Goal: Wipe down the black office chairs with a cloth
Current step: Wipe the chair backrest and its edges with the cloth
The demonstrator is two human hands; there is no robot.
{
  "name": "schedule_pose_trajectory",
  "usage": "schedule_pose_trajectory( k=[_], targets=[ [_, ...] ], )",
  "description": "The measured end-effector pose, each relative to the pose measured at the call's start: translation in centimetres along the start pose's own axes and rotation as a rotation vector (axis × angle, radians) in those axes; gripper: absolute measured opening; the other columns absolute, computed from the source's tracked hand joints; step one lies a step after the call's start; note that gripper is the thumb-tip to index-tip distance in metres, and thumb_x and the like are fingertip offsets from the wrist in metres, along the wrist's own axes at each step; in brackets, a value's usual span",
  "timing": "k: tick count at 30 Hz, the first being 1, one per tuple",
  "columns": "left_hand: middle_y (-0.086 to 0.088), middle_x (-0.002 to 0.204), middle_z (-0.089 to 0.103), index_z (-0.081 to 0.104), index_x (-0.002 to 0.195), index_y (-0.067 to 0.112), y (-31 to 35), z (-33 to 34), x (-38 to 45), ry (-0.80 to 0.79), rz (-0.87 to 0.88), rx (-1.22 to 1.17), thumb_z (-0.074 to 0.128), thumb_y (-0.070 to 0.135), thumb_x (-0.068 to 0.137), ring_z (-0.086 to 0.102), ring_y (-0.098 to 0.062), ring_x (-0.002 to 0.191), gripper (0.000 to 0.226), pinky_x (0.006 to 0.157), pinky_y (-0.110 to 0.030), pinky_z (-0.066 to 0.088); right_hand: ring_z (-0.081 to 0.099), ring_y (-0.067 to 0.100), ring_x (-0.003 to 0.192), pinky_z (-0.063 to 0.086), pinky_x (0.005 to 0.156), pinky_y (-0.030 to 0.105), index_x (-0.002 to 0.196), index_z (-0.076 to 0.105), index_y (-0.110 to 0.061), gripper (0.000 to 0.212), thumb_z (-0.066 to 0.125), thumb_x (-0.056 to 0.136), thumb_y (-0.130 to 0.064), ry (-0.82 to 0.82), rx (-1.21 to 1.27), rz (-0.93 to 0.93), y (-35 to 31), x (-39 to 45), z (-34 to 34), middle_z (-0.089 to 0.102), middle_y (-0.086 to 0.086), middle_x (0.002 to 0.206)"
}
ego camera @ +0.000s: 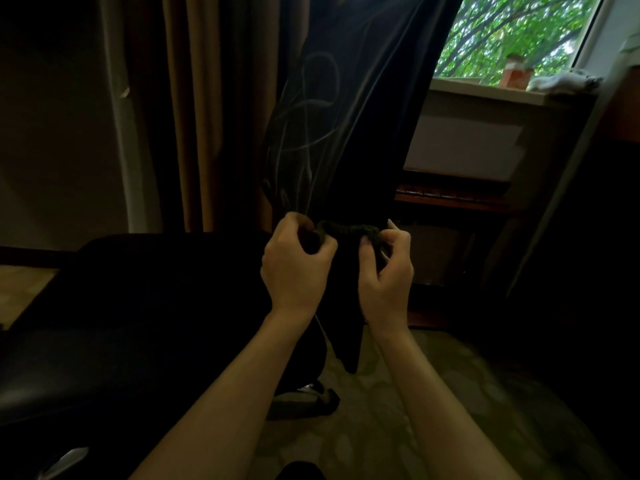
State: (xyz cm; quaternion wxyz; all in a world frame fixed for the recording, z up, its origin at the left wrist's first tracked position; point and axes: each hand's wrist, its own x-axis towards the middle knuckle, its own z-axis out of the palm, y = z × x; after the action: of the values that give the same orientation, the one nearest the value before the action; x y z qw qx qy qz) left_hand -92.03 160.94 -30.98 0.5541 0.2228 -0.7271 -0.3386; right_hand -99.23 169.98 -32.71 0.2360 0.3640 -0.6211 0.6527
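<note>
- Bare forearms reach fwd from bottom of view, over patterned carpet (367,420), in a dim room.
- Left hand (294,268): fingers curled, pinching the left end of a dark cloth (346,271) at its bunched top edge.
- Right hand (386,271): fingers curled too, gripping the cloth's right end; one long pale nail sticks up.
- Cloth is held in the air btwn both hands, top edge gathered, rest hanging down in a point past the wrists. It sits just right of the chair seat; touching or not, cannot tell.
- Black office chair (131,306) fills the left side, its seat w/ a slight sheen near the left edge of view. Part of its base (311,400) shows on the carpet below the hands.
- Behind the hands: dark chair back (353,109), upright, streaked w/ pale swirling marks.
- Further back: brown curtain (207,109) at left, white radiator panel (464,147) at right.
- Farthest: window sill (485,90) w/ a small orange container (516,76) near its right end and pale crumpled fabric (564,81) just beside it; green trees (512,29) outside the window.
</note>
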Motion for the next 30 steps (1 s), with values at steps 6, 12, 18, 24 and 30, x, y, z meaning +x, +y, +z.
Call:
schedule_pose_trajectory(
  k=[6, 12, 18, 24, 30],
  targets=[
    [0.01, 0.078, 0.055, 0.05, 0.084, 0.027, -1.9, 2.7, -4.5, 0.029, -0.219, -0.142, 0.071, 0.026, 0.085, 0.056, -0.001, 0.07, 0.021, 0.062, -0.015, 0.042, 0.06, 0.02, 0.115, 0.057, 0.088, 0.04, 0.103, 0.048, -0.018, 0.011, 0.057, 0.097, -0.018, 0.02, -0.033, 0.049, 1.8, -1.8, 0.1, 0.048, -0.008, 0.137],
    [0.009, 0.078, 0.06, 0.05, 0.081, 0.033, -3.4, 5.9, -7.4, -0.072, -0.421, -0.225, 0.067, 0.033, 0.092, 0.06, -0.005, 0.071, 0.02, 0.066, -0.027, 0.054, 0.066, 0.015, 0.09, 0.057, 0.07, 0.028, 0.098, 0.048, -0.016, 0.011, 0.059, 0.097, -0.014, 0.041, -0.089, 0.133, 3.1, -2.7, 0.1, 0.057, 0.007, 0.13],
    [0.013, 0.071, 0.058, 0.052, 0.077, 0.032, -2.8, 5.1, -6.3, -0.031, -0.348, -0.153, 0.07, 0.028, 0.088, 0.056, 0.001, 0.065, 0.022, 0.058, -0.011, 0.041, 0.06, 0.007, 0.061, 0.046, 0.05, 0.017, 0.099, 0.048, -0.014, 0.009, 0.057, 0.097, -0.013, 0.031, -0.08, 0.148, 2.6, -2.4, 0.0, 0.063, 0.008, 0.092],
    [0.013, 0.071, 0.059, 0.056, 0.079, 0.027, -1.4, 2.4, -3.0, 0.003, -0.208, -0.1, 0.073, 0.03, 0.082, 0.059, -0.002, 0.067, 0.017, 0.062, -0.027, 0.052, 0.061, 0.016, 0.079, 0.049, 0.066, 0.023, 0.097, 0.049, -0.015, 0.009, 0.058, 0.097, -0.014, 0.037, -0.105, 0.087, 2.1, -1.3, 0.1, 0.06, 0.005, 0.094],
    [0.012, 0.069, 0.055, 0.054, 0.079, 0.026, 1.1, 0.7, 1.0, 0.004, -0.063, -0.003, 0.072, 0.033, 0.081, 0.058, -0.009, 0.066, 0.02, 0.063, -0.032, 0.053, 0.046, -0.013, 0.112, 0.038, 0.09, 0.006, 0.097, 0.053, -0.011, 0.009, 0.062, 0.094, -0.011, 0.037, -0.12, -0.081, -0.8, 3.9, 0.3, 0.054, 0.004, 0.113]
  ],
)
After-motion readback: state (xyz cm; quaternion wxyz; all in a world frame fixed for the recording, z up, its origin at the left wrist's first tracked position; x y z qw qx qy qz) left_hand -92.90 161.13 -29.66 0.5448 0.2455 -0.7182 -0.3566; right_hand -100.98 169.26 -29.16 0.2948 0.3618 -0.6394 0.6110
